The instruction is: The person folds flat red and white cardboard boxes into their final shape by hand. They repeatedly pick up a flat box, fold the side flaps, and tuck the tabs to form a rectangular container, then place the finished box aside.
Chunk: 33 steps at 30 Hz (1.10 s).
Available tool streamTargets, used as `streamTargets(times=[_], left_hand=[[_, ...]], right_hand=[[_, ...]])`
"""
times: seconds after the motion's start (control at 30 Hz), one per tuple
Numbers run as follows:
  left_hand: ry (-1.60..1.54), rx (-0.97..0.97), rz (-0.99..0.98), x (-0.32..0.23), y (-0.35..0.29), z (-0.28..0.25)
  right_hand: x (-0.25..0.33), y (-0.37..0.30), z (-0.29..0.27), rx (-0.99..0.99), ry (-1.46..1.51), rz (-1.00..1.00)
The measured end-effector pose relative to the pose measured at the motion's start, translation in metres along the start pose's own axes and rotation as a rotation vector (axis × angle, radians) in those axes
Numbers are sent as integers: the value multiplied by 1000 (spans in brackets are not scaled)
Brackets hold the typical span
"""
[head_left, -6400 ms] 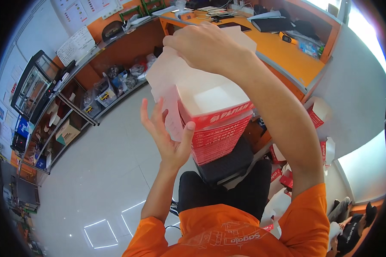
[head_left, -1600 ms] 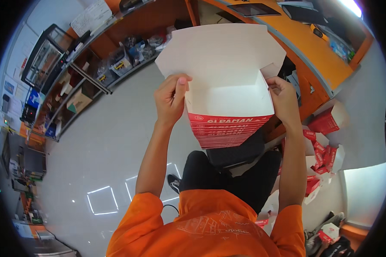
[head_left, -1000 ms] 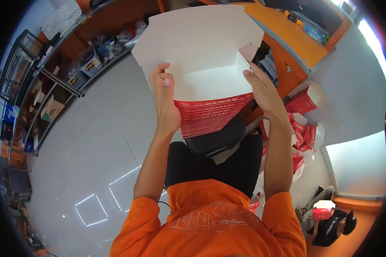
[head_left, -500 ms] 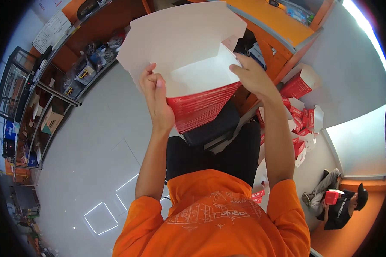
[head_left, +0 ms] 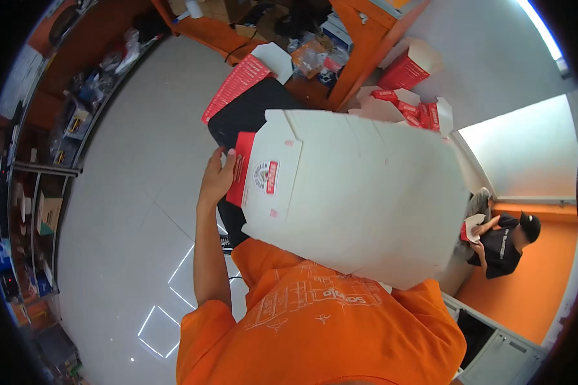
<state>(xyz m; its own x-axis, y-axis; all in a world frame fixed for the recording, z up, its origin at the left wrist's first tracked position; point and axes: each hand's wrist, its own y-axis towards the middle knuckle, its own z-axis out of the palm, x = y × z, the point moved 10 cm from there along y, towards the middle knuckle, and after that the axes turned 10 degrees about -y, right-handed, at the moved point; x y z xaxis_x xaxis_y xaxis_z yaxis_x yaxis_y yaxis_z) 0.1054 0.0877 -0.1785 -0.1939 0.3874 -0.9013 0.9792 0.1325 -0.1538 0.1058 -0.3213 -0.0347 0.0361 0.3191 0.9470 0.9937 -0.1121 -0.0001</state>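
Note:
A large white paper food carton [head_left: 366, 192] with a red side panel spans the space in front of my chest, its broad white face toward me and a printed emblem near its left end. My left hand [head_left: 217, 179] grips the red panel at the carton's left end, thumb and fingers at its edge. My right hand and forearm are hidden behind the carton. Beyond it, a stack of red-and-white cartons [head_left: 241, 83] leans at the far side of a black padded seat [head_left: 237, 119].
Finished-looking red cartons [head_left: 408, 67] and several smaller ones [head_left: 424, 112] are heaped at the right wall. A seated person [head_left: 501, 240] at the right handles a red-and-white box. Shelves [head_left: 77, 122] line the left; an orange workbench [head_left: 366, 38] stands ahead.
The stack of nested cartons has left my hands and lies beyond the seat. A white carton is now across my front, covering my right arm. My view has shifted to the right.

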Motion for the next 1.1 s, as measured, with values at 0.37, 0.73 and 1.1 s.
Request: streamTargets(times=[0.37,0.73,1.1], left_hand=[[325,97,9,-22,93,44],[292,111,51,-9,113,40],[246,136,-10,-16,111,42]], right_hand=[[-129,-82,-22,-423,791,281],[-100,-226,-149,-749,156,-16],[-75,-222,-120,-561,-366,120]])
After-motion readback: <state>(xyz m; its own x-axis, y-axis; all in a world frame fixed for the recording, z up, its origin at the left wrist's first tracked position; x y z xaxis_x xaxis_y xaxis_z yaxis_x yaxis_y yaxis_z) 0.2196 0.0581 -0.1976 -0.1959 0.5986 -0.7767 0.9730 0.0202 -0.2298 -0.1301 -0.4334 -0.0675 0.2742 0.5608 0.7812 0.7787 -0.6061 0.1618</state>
